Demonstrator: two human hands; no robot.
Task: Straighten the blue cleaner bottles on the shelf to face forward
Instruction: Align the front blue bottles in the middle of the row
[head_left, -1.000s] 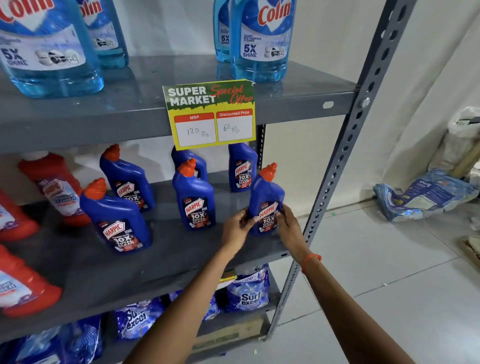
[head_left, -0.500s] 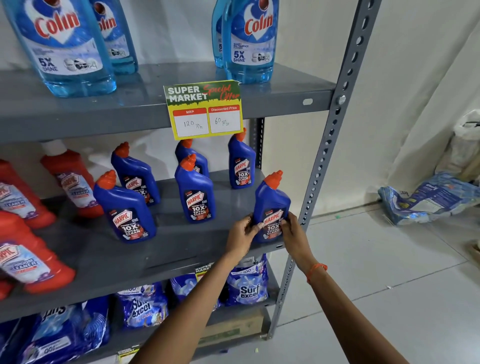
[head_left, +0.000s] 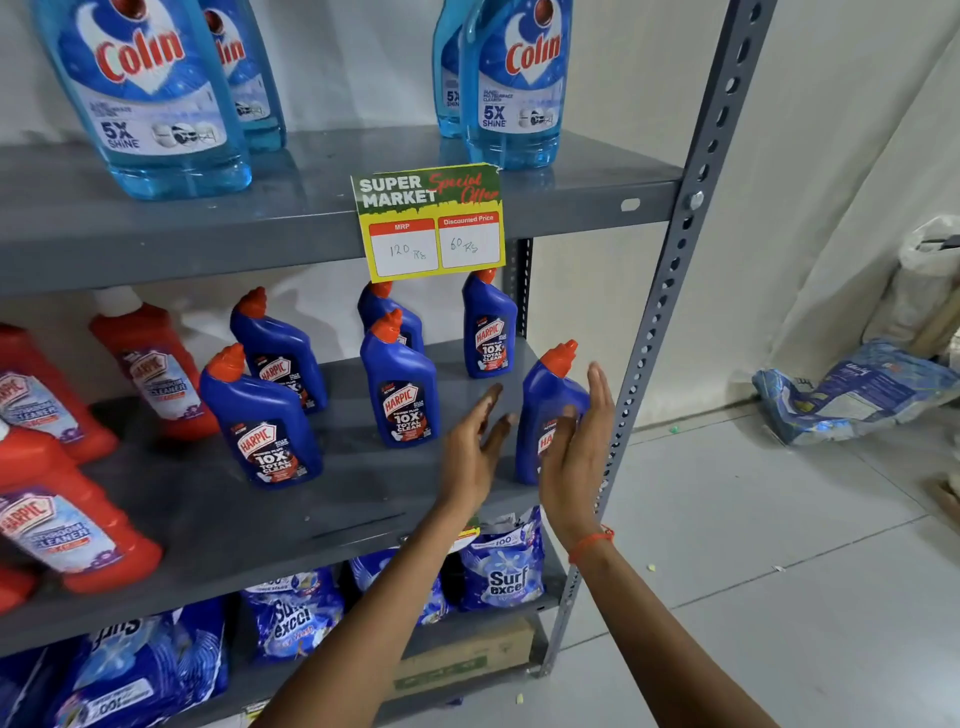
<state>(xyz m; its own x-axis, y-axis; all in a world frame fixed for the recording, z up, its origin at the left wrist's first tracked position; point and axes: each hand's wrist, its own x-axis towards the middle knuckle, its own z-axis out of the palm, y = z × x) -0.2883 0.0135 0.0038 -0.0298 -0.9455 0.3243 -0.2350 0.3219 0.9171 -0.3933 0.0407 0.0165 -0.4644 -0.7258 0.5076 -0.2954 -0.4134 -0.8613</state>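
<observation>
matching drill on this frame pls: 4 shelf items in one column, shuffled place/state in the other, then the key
Items
1. Colin bottles
2. price tag
3. Surf Excel pack
4. Harpic bottle between the left hand and right hand

Places/states
A. hangs from the top shelf's front edge
B. bottom shelf
C. middle shelf, right front corner, not gripped
D. top shelf

Pairs: 1-D, 2-A, 3-B, 4-C
</observation>
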